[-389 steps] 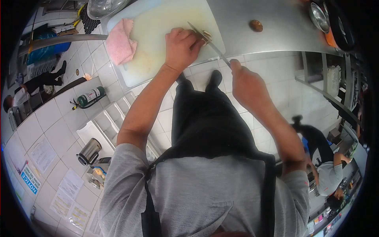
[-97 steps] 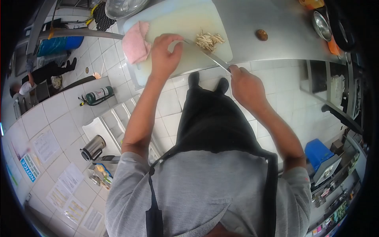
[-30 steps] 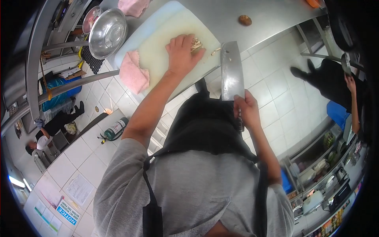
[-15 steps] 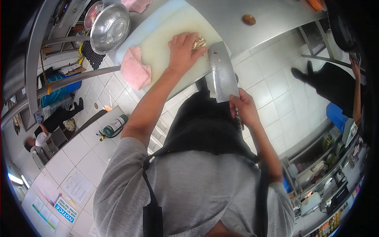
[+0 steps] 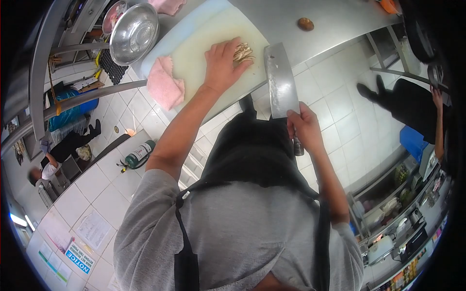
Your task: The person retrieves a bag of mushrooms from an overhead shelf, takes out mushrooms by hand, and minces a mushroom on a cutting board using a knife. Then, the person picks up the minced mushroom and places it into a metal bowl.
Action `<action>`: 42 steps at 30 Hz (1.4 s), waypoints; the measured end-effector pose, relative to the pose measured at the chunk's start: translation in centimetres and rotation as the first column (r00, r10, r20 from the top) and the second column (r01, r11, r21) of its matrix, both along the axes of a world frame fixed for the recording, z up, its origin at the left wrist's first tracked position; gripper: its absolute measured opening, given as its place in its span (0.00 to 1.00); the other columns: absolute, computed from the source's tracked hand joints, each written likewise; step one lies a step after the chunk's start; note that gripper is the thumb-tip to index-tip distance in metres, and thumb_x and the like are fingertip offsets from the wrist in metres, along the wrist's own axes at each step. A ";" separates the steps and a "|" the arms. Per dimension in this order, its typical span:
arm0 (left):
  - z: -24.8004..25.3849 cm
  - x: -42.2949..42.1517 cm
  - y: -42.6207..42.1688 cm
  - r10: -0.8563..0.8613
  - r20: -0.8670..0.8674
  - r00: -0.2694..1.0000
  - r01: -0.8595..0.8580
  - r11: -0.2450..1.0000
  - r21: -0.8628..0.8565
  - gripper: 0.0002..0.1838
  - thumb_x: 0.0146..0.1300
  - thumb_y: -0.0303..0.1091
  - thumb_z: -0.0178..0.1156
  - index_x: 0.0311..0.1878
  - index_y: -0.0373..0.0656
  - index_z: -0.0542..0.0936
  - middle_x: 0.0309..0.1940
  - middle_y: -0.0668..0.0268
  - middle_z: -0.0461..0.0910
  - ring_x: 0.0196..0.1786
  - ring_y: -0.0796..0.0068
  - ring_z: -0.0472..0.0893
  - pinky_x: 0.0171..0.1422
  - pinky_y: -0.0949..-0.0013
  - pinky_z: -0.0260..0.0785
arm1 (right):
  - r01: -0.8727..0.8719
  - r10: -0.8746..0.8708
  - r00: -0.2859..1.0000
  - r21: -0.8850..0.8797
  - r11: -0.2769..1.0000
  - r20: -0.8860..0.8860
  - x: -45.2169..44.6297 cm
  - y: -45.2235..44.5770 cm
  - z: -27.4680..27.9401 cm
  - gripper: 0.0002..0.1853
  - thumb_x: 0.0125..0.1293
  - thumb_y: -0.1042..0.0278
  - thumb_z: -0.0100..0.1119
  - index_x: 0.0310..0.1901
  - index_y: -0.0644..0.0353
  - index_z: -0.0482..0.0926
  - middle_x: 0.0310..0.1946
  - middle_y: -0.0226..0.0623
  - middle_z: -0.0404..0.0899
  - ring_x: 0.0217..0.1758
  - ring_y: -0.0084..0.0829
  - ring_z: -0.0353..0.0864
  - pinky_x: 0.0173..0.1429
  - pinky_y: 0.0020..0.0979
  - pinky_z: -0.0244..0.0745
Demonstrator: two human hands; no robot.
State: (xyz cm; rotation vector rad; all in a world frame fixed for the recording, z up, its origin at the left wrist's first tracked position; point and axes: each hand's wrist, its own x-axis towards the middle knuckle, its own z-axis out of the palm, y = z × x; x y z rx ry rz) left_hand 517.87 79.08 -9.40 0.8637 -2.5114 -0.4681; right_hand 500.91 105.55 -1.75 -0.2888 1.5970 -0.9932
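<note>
My left hand [image 5: 223, 65] rests on the pale cutting board [image 5: 196, 46], its fingers and thumb curved round a small pile of sliced mushroom [image 5: 244, 52]. The slices are whitish with brown edges and show on the right of the hand. Held by its handle in my right hand [image 5: 307, 130] is a cleaver [image 5: 280, 80]. Its broad blade points away from me, just off the right edge of the board and apart from the slices. Farther right, a whole brown mushroom [image 5: 306, 24] lies on the steel table [image 5: 276, 22].
A folded pink cloth [image 5: 165, 83] lies at the board's left corner. Beyond it stand a metal bowl [image 5: 134, 35] and a smaller bowl [image 5: 114, 15]. Another person [image 5: 417, 109] stands at the right, and one more person [image 5: 58, 157] is far left. A fire extinguisher [image 5: 140, 155] is behind my left arm.
The cleaver has moved slightly right and toward me, away from the board. My left hand has shifted slightly left, and more of the sliced mushroom shows.
</note>
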 end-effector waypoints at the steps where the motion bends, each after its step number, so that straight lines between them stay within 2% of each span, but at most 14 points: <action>1: 0.2 0.0 0.1 0.018 0.004 1.000 -0.018 0.999 0.029 0.37 0.67 0.48 0.77 0.76 0.46 0.77 0.63 0.61 0.83 0.63 0.56 0.77 0.70 0.49 0.65 | 0.000 0.000 1.000 -0.001 1.000 0.001 -0.1 -0.3 -0.1 0.07 0.82 0.68 0.59 0.47 0.62 0.79 0.26 0.29 0.78 0.20 0.21 0.77 0.25 0.28 0.71; 4: 0.4 -0.2 0.4 0.053 -0.066 0.996 -0.044 0.990 0.132 0.36 0.68 0.45 0.76 0.76 0.44 0.76 0.63 0.59 0.85 0.63 0.53 0.79 0.72 0.48 0.66 | -0.017 0.019 0.995 0.014 1.000 -0.096 -0.6 -1.5 0.1 0.09 0.80 0.68 0.60 0.53 0.65 0.81 0.26 0.37 0.81 0.23 0.29 0.81 0.29 0.34 0.76; 6: -0.6 0.3 0.3 0.061 -0.131 0.990 -0.043 0.989 0.139 0.35 0.69 0.43 0.74 0.76 0.43 0.76 0.64 0.59 0.85 0.64 0.52 0.79 0.73 0.48 0.66 | -0.178 0.164 0.885 0.009 0.984 -0.436 -0.8 -2.8 0.6 0.15 0.78 0.68 0.61 0.59 0.67 0.81 0.30 0.50 0.85 0.29 0.46 0.86 0.37 0.42 0.80; 7: -1.2 0.7 0.1 0.075 -0.194 0.978 -0.047 0.988 0.146 0.34 0.70 0.41 0.73 0.76 0.42 0.76 0.65 0.59 0.85 0.65 0.51 0.79 0.75 0.48 0.67 | -0.235 0.231 0.829 0.058 0.970 -0.509 -1.0 -3.7 1.7 0.17 0.76 0.68 0.61 0.62 0.67 0.80 0.36 0.59 0.86 0.39 0.60 0.88 0.45 0.51 0.82; 8: -1.3 0.9 -0.1 0.069 -0.195 0.978 -0.041 0.988 0.146 0.34 0.70 0.41 0.73 0.76 0.42 0.76 0.65 0.59 0.85 0.65 0.51 0.79 0.75 0.48 0.67 | -0.229 0.226 0.830 0.059 0.972 -0.510 -1.0 -4.4 1.9 0.17 0.76 0.68 0.61 0.62 0.67 0.80 0.36 0.59 0.86 0.39 0.60 0.88 0.45 0.51 0.82; 10: -1.6 1.3 -0.4 0.085 -0.201 0.976 -0.079 0.996 0.037 0.31 0.67 0.38 0.74 0.72 0.43 0.77 0.59 0.61 0.86 0.63 0.51 0.80 0.70 0.46 0.69 | -0.369 0.299 0.561 0.090 0.925 -0.772 -1.0 -5.3 2.1 0.18 0.77 0.67 0.61 0.63 0.67 0.80 0.38 0.61 0.88 0.43 0.63 0.89 0.47 0.55 0.82; 14: -0.8 1.3 -0.6 0.070 -0.241 0.968 -0.064 0.997 0.034 0.26 0.64 0.34 0.76 0.65 0.46 0.82 0.56 0.62 0.87 0.61 0.51 0.82 0.68 0.49 0.72 | -0.417 0.354 0.459 0.155 0.896 -0.815 -0.7 -6.5 2.5 0.17 0.77 0.68 0.60 0.62 0.67 0.79 0.40 0.61 0.88 0.42 0.63 0.89 0.48 0.58 0.83; 16: -0.1 0.9 -0.8 0.021 -0.320 0.947 -0.017 1.000 0.015 0.17 0.61 0.30 0.78 0.54 0.47 0.87 0.55 0.62 0.87 0.55 0.53 0.84 0.63 0.53 0.76 | -0.427 0.343 0.370 0.169 0.888 -0.864 -0.5 -6.7 2.4 0.15 0.77 0.69 0.59 0.59 0.67 0.79 0.39 0.59 0.88 0.40 0.62 0.89 0.46 0.57 0.84; 19: -0.1 0.4 -1.6 -0.065 -0.283 0.957 0.082 0.995 0.050 0.13 0.61 0.27 0.78 0.49 0.44 0.88 0.55 0.61 0.88 0.55 0.57 0.87 0.60 0.59 0.82 | -0.438 0.281 0.343 0.112 0.892 -0.896 -0.1 -7.1 2.3 0.12 0.77 0.70 0.58 0.56 0.66 0.79 0.38 0.58 0.88 0.37 0.60 0.89 0.43 0.56 0.84; 25: 0.6 -0.3 -3.3 -0.235 -0.206 0.950 0.254 0.965 0.070 0.10 0.59 0.26 0.77 0.44 0.43 0.88 0.46 0.63 0.86 0.51 0.56 0.86 0.56 0.57 0.80 | -0.468 0.337 0.253 0.190 0.863 -0.907 0.9 -8.2 3.6 0.11 0.74 0.73 0.58 0.54 0.65 0.79 0.36 0.54 0.87 0.35 0.56 0.90 0.39 0.53 0.85; 32: 1.1 -0.5 -4.4 -0.312 -0.123 0.942 0.324 0.941 0.095 0.08 0.58 0.27 0.75 0.41 0.42 0.88 0.43 0.63 0.85 0.50 0.55 0.84 0.58 0.54 0.78 | -0.495 0.446 0.174 0.314 0.810 -0.878 1.3 -8.7 1.1 0.10 0.69 0.78 0.57 0.50 0.66 0.74 0.35 0.53 0.86 0.35 0.56 0.91 0.39 0.51 0.86; 38: 2.1 0.9 -3.7 -0.306 -0.162 0.938 0.325 0.940 0.106 0.17 0.56 0.30 0.76 0.49 0.44 0.85 0.52 0.61 0.82 0.54 0.55 0.82 0.62 0.54 0.75 | -0.487 0.464 0.208 0.320 0.813 -0.861 1.2 -8.8 0.9 0.09 0.68 0.80 0.55 0.48 0.66 0.73 0.34 0.54 0.86 0.36 0.56 0.91 0.40 0.51 0.87; 40: 1.7 0.8 -3.9 -0.328 -0.169 0.929 0.335 0.942 0.015 0.21 0.54 0.29 0.77 0.53 0.46 0.84 0.56 0.60 0.80 0.54 0.55 0.82 0.63 0.53 0.75 | -0.487 0.464 0.193 0.326 0.810 -0.864 1.2 -8.9 0.8 0.09 0.68 0.80 0.55 0.48 0.66 0.73 0.34 0.55 0.86 0.36 0.56 0.91 0.40 0.51 0.87; 42: 1.6 0.4 -4.2 -0.347 -0.181 0.920 0.358 0.933 0.029 0.20 0.54 0.28 0.77 0.51 0.45 0.84 0.54 0.60 0.81 0.54 0.55 0.82 0.63 0.53 0.75 | -0.486 0.474 0.197 0.334 0.807 -0.858 0.9 -8.9 0.6 0.09 0.68 0.80 0.55 0.48 0.66 0.73 0.34 0.55 0.86 0.36 0.56 0.91 0.40 0.52 0.86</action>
